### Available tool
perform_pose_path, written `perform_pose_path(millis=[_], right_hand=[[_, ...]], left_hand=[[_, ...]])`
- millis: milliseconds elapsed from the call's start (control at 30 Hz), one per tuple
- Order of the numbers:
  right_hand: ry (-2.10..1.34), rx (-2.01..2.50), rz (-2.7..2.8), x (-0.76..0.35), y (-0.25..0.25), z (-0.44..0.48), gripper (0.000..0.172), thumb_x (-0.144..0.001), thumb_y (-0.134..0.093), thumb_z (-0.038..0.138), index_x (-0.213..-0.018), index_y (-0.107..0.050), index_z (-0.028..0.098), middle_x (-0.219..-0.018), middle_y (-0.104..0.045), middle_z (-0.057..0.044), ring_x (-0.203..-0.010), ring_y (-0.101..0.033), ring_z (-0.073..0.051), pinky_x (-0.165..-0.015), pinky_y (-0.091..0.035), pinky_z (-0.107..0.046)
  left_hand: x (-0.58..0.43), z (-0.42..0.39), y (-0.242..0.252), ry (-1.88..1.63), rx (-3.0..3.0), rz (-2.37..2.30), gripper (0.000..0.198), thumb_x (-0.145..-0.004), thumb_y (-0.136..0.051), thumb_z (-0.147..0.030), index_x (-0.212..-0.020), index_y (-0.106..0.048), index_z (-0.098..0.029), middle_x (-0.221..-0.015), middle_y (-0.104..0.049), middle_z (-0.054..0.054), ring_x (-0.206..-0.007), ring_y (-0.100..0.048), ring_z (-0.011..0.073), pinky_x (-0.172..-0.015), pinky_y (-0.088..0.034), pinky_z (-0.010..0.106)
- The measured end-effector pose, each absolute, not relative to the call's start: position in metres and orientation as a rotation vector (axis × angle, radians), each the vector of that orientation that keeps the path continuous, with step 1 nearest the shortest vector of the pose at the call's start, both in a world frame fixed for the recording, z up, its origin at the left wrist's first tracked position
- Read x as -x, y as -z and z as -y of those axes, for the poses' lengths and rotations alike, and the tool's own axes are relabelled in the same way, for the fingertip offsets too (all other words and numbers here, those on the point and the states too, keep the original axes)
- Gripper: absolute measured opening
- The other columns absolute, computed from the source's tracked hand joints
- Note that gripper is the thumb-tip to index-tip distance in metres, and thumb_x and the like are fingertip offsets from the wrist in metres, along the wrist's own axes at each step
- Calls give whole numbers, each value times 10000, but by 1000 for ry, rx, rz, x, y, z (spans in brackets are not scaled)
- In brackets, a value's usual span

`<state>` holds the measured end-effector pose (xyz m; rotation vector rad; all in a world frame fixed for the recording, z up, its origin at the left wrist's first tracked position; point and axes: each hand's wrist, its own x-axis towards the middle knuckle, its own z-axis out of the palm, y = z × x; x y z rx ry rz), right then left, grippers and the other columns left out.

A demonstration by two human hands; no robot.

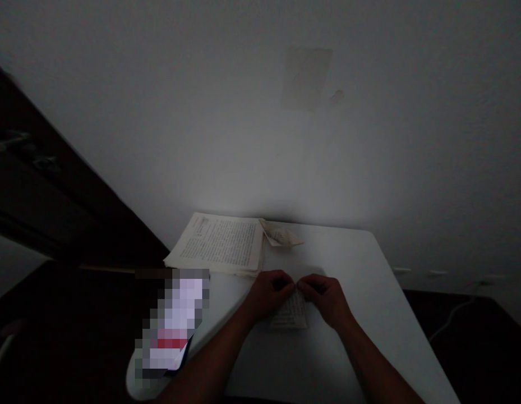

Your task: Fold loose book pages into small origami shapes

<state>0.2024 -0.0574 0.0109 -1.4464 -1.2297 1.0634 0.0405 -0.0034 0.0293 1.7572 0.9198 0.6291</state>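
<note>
Over the middle of the white table [344, 252], a small folded sheet of printed paper [289, 317] is pinched at its top edge by both hands. My left hand [272, 290] is closed on the paper's upper left side. From the other side, my right hand [324, 294] grips it close by, the fingertips of both hands almost meeting. The paper's lower part hangs or lies below the fingers, print showing; its top is hidden by them. Beyond the hands, a folded paper piece [281, 234] rests by the printed stack of pages [222, 244].
A lit phone [182, 308], its screen blurred out, lies at the table's left edge. A pale wall [226, 123] rises behind the table. On the left stands a dark door [54, 174]. A white cable [453, 311] runs along the right.
</note>
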Motion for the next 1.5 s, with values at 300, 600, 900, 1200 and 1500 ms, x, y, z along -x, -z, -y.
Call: perform_pose_path(millis=[300,600,900,1200,1500], right_hand=[[-1123,1420,1241,-202,-14,59,231,-721,-633,390,-707,-657,161,-616,-615,-5,-564,-532,-120,-543,-422,-231],[-1104,1436,1247,-205,-12,60,225,-730,-626,382,-697,-657,162,-612,-618,-3,-562,-532,-119,-542,-424,-229],[-1075,1443,1263,-205,-12,60,239,-730,-621,394,-679,-649,162,-597,-611,-1,-552,-535,-124,-535,-423,-235],[-1039,1483,1302,-206,-14,59,250,-747,-598,400,-686,-659,166,-595,-614,-5,-547,-536,-127,-532,-423,-239],[-1041,1484,1293,-205,-12,59,264,-733,-606,423,-689,-661,169,-575,-597,4,-532,-528,-125,-516,-419,-237]], left_hand=[[-38,3,-28,-650,-1797,-937,170,-748,-556,-268,-685,-630,-128,-624,-593,-2,-597,-509,108,-576,-386,205],[-35,2,-28,-644,-1850,-895,213,-772,-555,-304,-689,-648,-132,-635,-608,-1,-606,-525,111,-587,-390,206],[-35,2,-28,-621,-1794,-952,225,-777,-546,-320,-703,-658,-139,-635,-624,-2,-606,-541,119,-583,-401,210],[-36,2,-27,-658,-1730,-980,215,-759,-565,-318,-698,-662,-136,-639,-633,4,-608,-549,123,-587,-404,215],[-36,1,-26,-659,-1743,-1016,215,-768,-558,-316,-688,-654,-141,-638,-630,-1,-626,-552,126,-602,-410,215]])
